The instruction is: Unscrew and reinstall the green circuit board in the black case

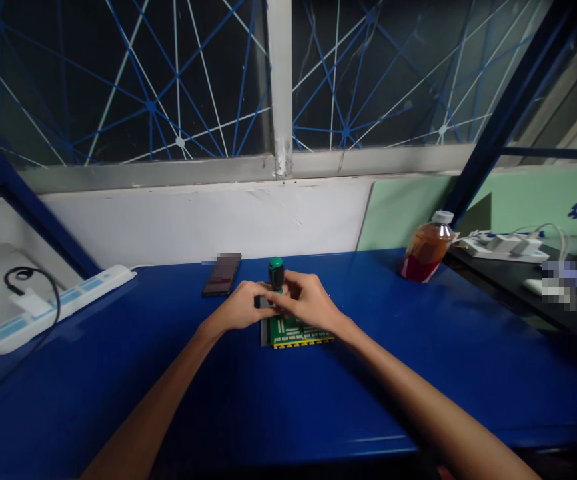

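A screwdriver (276,272) with a green and black handle stands upright over a green circuit board (301,333). My right hand (311,300) has its thumb and fingers closed around the screwdriver at the lower end of the handle. From the other side, my left hand (241,307) brings thumb and forefinger together by the shaft, close to the board. What lies between those left fingertips is hidden, and so is the screwdriver's tip. Yellow connectors line the board's near edge, and a dark grey plate shows along its left side.
On the blue table (208,400), a dark phone (222,275) lies behind my left hand. A white power strip (63,310) with a black cable is at the left. A drink bottle (427,247) stands at the right, before another power strip (506,248). A wall closes the back.
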Demonstrator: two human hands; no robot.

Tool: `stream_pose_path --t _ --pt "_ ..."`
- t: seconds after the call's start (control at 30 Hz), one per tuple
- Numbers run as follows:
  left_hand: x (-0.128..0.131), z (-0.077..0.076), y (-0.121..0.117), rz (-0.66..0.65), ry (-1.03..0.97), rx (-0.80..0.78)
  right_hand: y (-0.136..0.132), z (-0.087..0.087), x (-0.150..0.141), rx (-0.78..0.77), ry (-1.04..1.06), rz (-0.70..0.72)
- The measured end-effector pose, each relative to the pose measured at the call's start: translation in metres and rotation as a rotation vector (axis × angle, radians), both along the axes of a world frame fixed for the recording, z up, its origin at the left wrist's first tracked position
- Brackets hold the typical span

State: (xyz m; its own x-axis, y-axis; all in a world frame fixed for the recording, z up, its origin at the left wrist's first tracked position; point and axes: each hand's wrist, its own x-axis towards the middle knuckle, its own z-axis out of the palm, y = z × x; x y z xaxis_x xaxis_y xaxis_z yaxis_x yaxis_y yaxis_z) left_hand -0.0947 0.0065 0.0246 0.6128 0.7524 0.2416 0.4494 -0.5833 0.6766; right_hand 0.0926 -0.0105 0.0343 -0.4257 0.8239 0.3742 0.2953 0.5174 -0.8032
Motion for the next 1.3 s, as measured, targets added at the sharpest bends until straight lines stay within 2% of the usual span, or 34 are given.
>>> stream_pose_path --t 0.1,0.3,0.53,0.77,0.93,1.1,1.3 --pt "-0.0001 0.0006 -0.0006 -0.02 -0.002 0.023 0.0 -0.0002 0.0011 0.014 -0.005 -0.022" --pt "0.0034 -0.0041 -0.0004 0.056 -0.008 0.053 0.0009 -0.0028 -0.0002 0.051 -0.027 -0.077" --pt "-0.0001 0.0009 -0.0013 -0.018 0.002 0.066 0.0013 -0.0039 0.0009 0.051 -0.018 -0.057" --pt "0.0022 0.0002 -0.001 0.052 -0.002 0.076 0.0 -0.0048 -0.0017 0.075 -0.038 -0.109" --pt "0.0029 0.0007 -0.0026 0.013 0.022 0.07 -0.0028 -0.0019 -0.0047 0.093 -0.026 -0.111" --pt "0.003 0.0004 -0.0019 0.049 0.027 0.053 -0.002 -0.0022 -0.0043 0.116 -0.028 -0.152" --pt "0.0012 -0.0007 -0.0012 0.02 0.053 0.073 -0.0034 -0.0048 -0.005 0.098 -0.022 -0.136"
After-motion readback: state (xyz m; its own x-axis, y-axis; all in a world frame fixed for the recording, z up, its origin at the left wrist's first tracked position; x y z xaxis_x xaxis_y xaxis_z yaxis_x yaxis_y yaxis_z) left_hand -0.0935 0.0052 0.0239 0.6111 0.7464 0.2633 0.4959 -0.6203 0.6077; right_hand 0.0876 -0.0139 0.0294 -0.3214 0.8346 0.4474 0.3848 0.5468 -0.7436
